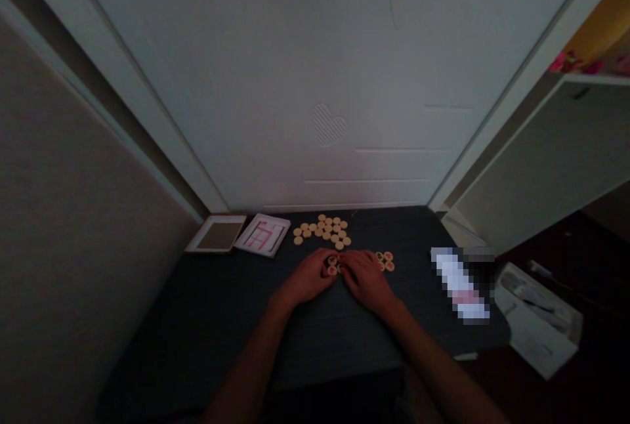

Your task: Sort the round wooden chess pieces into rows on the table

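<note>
The round pieces (327, 235) look like matt wood.

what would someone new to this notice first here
Probably the left hand and right hand, close together around small round pieces on the dark table. Just beyond them lies a loose cluster of pale discs. The bright pixelated patch near the table's right edge also stands out.

Discs (327, 235) lie on the table (211, 319) behind the left hand (310, 276), right of the box (273, 220).
</note>
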### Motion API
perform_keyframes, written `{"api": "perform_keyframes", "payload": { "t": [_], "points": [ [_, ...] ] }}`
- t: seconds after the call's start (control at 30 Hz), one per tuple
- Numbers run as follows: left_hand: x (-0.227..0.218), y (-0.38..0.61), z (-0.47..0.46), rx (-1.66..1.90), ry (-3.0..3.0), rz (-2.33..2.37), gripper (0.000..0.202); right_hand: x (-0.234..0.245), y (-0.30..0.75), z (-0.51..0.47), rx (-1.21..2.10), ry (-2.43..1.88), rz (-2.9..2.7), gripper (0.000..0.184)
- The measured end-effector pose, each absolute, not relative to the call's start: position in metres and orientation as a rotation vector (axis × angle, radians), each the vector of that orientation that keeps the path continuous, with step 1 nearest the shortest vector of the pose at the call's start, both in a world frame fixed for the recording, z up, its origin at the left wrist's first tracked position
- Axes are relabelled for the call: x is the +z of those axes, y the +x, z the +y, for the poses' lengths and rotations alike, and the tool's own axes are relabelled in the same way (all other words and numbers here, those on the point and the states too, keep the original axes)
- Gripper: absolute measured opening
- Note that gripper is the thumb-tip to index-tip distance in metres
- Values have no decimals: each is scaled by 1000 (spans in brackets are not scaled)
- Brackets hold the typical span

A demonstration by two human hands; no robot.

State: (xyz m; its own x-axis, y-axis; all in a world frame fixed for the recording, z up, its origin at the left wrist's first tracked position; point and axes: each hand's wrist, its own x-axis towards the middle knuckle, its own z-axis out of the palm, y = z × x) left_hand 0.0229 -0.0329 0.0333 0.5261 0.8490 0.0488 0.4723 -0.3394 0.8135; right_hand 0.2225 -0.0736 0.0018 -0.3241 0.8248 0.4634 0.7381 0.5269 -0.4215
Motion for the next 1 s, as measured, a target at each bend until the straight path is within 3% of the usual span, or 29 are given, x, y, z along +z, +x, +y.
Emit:
{"api": "perform_keyframes", "payload": {
  "t": [1.0],
  "points": [
    [32, 28, -34, 642, 1968, 1139, 45, -2, 247, -73, 173, -1251, -2106, 31]
  ]
}}
